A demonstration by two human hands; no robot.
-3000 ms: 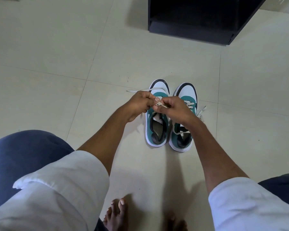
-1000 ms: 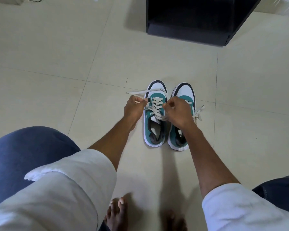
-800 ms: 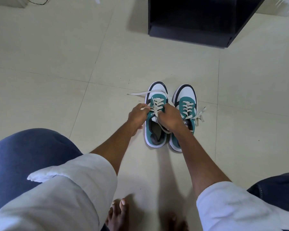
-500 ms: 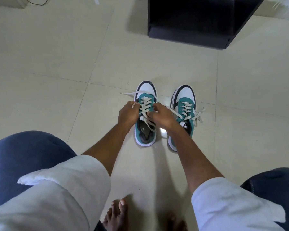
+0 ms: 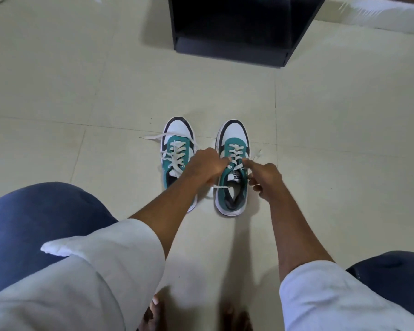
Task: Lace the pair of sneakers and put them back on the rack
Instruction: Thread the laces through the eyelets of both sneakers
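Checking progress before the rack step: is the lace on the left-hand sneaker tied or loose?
Loose. The left sneaker is laced, but one lace end trails untied across the floor beside its toe.

left hand (image 5: 207, 164) | right hand (image 5: 264, 174) | both pinching right sneaker (image 5: 233, 168) laces (image 5: 234, 155)

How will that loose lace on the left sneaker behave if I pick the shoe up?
The lace is probably floppy: it lies limp and curved across the floor, so it would likely dangle and trail. The left sneaker looks untied, so the lace may slacken. It seems light, unlikely to tip the shoe.
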